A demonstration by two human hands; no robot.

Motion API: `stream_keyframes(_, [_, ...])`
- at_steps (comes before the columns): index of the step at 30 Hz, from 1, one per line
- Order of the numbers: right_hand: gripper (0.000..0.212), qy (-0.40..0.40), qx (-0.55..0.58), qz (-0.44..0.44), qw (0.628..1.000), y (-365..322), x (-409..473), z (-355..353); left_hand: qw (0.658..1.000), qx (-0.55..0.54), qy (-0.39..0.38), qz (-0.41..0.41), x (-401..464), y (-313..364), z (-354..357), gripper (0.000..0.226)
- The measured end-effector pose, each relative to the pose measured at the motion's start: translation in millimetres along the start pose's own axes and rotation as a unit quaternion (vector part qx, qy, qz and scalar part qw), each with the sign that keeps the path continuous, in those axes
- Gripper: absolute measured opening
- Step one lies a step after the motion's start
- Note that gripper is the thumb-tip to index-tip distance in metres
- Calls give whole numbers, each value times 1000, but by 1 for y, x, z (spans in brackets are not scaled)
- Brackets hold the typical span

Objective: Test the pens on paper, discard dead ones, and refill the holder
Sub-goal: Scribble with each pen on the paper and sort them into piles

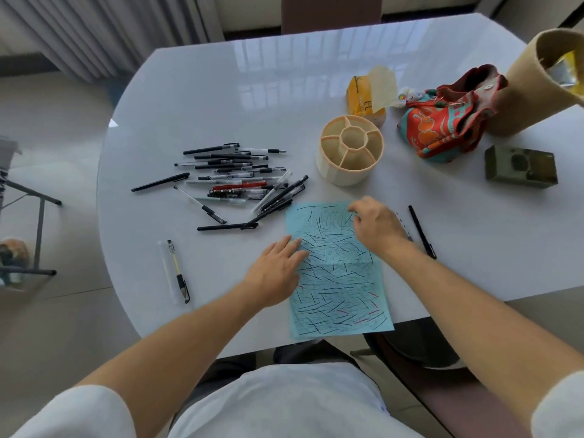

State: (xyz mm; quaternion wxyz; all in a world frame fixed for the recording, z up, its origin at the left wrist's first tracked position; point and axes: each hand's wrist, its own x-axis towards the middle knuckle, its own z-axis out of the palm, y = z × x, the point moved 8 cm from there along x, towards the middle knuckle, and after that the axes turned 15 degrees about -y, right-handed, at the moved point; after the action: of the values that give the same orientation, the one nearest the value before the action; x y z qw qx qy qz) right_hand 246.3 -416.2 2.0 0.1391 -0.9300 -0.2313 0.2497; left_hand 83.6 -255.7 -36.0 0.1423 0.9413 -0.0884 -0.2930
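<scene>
Two pens point(178, 270) lie alone near the table's point(196, 99) left front edge, one clear, one with a black cap. Behind them and to the right, pen pile point(240, 181) spread flat on the table, mostly black, one red. Left hand point(278, 267) flat on the left edge of the paper point(339, 289), fingers straight, pressing it down. Paper is blue, covered in scribble marks, and overhangs the front table edge. Right hand point(376, 226) over the paper's top right corner, fingers curled; can't tell if it's gripping anything. Holder point(350, 150) behind the paper, compartments hold nothing. Black pen point(422, 232) just right of the right wrist. Further right: orange bag point(442, 128), dark box point(521, 167).
</scene>
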Motion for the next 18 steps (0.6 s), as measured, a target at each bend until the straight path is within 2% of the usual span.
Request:
stream_keyframes(3, [28,-29,2,-108,994,-79,27,14,1000,-17,-8,-13,-13,-7,0,62])
stream_keyframes(8, [35,-74,-78,-182,977,-157,59,51,997,-60,-38,-38,-41,-27,11,60])
stream_keyframes(15, [27,-47,-186,-207,959,-177,66,66,988,-136,24,-70,-71,-59,15,44])
stream_keyframes(17, [24,-43,-156,-216,963,-175,62,58,982,-167,51,-77,-74,-64,10,39])
stream_keyframes(18, [19,-32,-106,-215,970,-172,59,50,977,-186,67,-82,-76,-66,7,36])
